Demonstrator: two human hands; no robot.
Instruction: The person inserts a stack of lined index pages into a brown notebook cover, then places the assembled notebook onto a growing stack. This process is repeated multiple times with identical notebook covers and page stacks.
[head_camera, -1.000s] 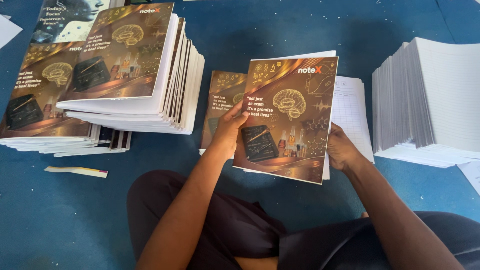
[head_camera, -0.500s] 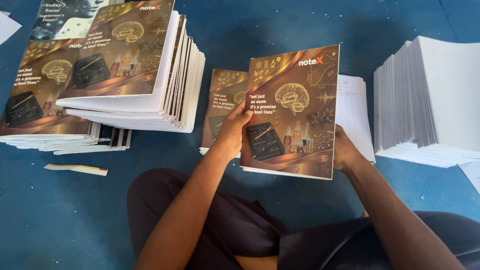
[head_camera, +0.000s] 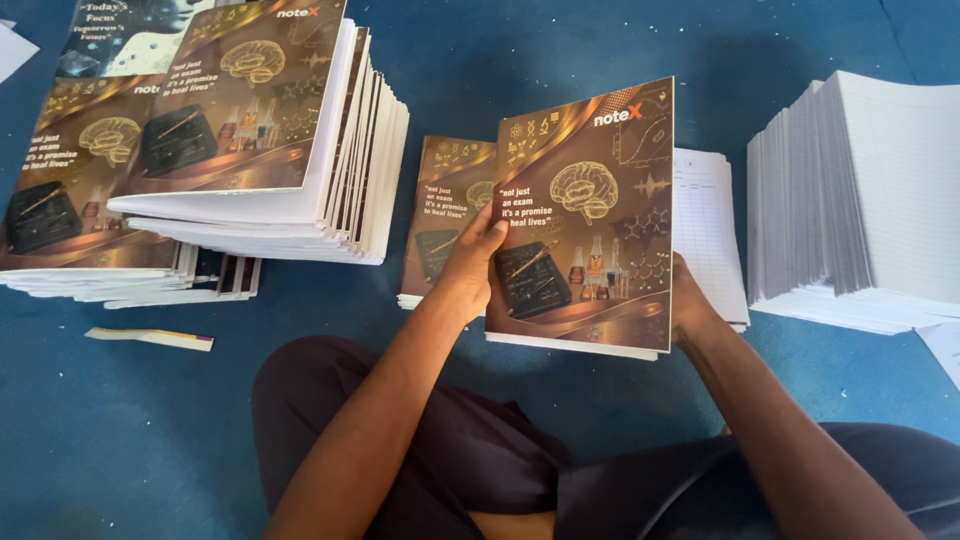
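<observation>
I hold a notebook (head_camera: 590, 220) with a glossy brown cover showing a brain drawing, upright and tilted toward me above the blue floor. My left hand (head_camera: 470, 265) grips its left edge, thumb on the cover. My right hand (head_camera: 690, 300) grips its right edge from behind, mostly hidden by the cover. Under and behind it lie a flat cover sheet (head_camera: 445, 215) and a small stack of ruled white pages (head_camera: 710, 220).
A tall slanted pile of finished notebooks (head_camera: 260, 130) stands at the upper left, over a lower pile (head_camera: 80, 220). A thick stack of white paper blocks (head_camera: 870, 200) sits at the right. A paper strip (head_camera: 150, 338) lies on the blue floor (head_camera: 560, 60). My legs in dark trousers fill the foreground.
The notebook has been lifted a little and tipped more upright between both hands. The piles have not moved.
</observation>
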